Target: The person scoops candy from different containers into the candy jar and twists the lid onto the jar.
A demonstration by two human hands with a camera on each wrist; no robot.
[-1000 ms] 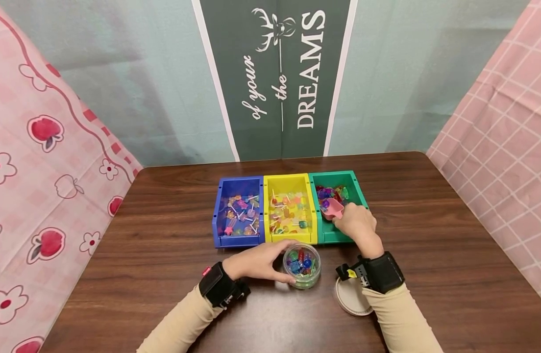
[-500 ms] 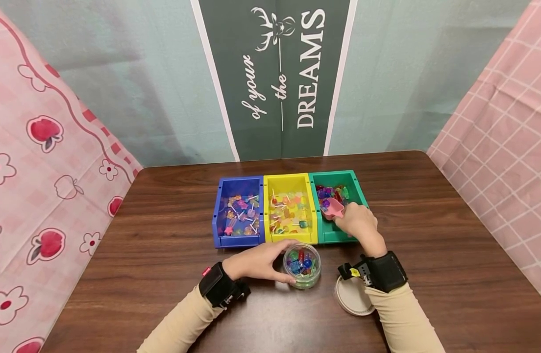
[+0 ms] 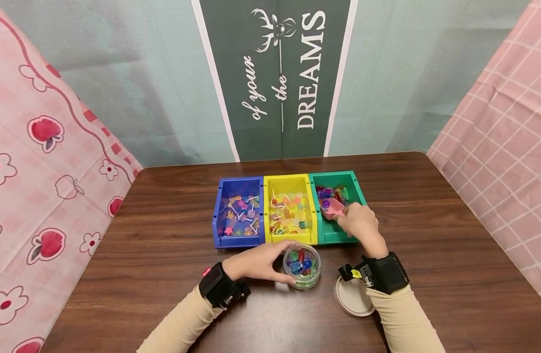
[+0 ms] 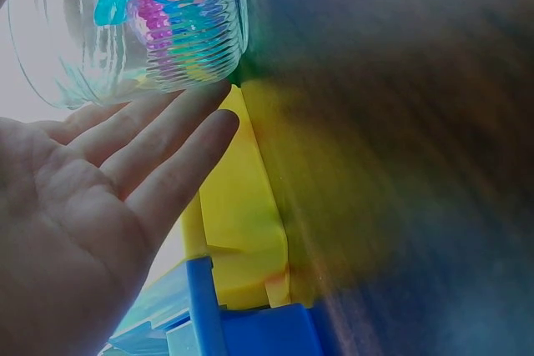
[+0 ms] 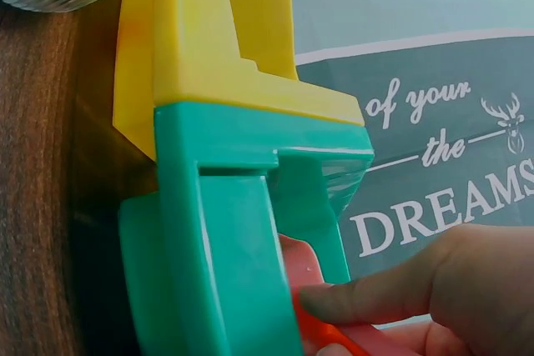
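Pink plastic scoop (image 3: pixel 332 210), in the green plastic bin (image 3: pixel 330 235) right of the frame's middle, is pinched by the right hand (image 3: pixel 359 223) and wants slow, level lifting, while the left hand (image 3: pixel 258 261) cups the round clear jar (image 3: pixel 306 283) at lower middle.

Three bins (image 3: pixel 291 238), one jar (image 3: pixel 307 283), one scoop (image 3: pixel 332 209), one lid (image 3: pixel 353 299), two hands (image 3: pixel 258 261)

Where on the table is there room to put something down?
Bare table shows left of the blue bin and right of the green bin. It's crowded in front of the yellow bin: the left hand holds the jar, with the lid nearby.
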